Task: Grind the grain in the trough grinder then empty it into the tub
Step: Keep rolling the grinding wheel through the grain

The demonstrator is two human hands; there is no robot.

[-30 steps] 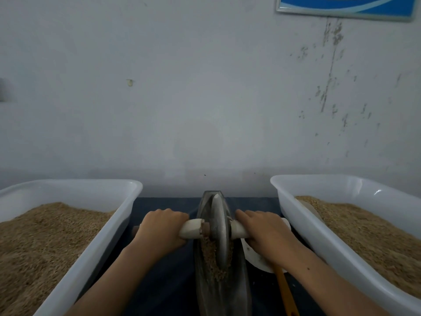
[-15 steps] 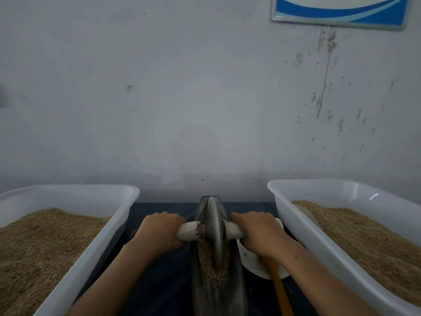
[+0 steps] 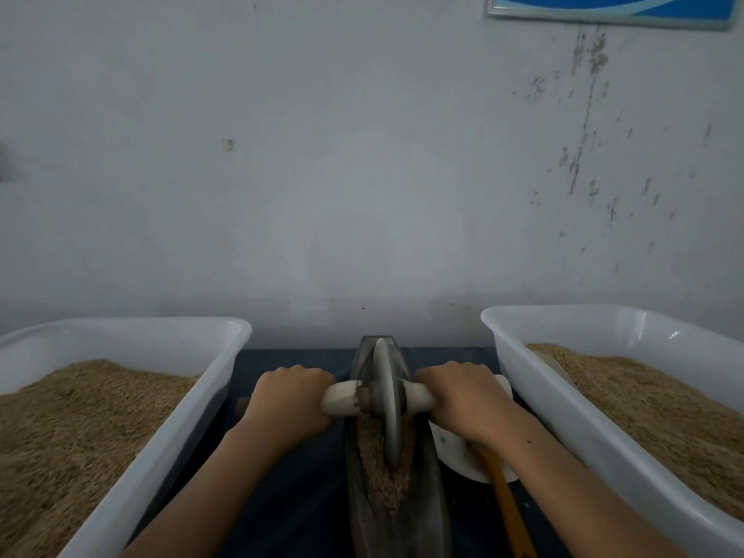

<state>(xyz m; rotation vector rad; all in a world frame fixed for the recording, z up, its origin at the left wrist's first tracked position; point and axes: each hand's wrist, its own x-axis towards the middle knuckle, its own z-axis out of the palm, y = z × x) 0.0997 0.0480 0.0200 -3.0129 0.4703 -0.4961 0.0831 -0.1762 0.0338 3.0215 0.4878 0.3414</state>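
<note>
A dark metal trough grinder (image 3: 396,517) lies lengthwise on the dark table between two white tubs. Its grey grinding wheel (image 3: 385,400) stands upright in the trough near the far end, with brown grain (image 3: 378,473) heaped around and behind it. A pale wooden axle runs through the wheel. My left hand (image 3: 288,400) grips the axle's left handle (image 3: 340,398). My right hand (image 3: 463,400) grips the right handle (image 3: 418,396). The left tub (image 3: 193,412) and the right tub (image 3: 535,388) both hold grain.
A white bowl (image 3: 455,453) sits just right of the trough, partly under my right wrist, with an orange wooden handle (image 3: 507,505) sticking out toward me. A grey wall rises close behind the table. A blue framed sign (image 3: 604,6) hangs at upper right.
Both hands have rolled the wheel a little farther toward the trough's far end. The view shifted slightly with the head.
</note>
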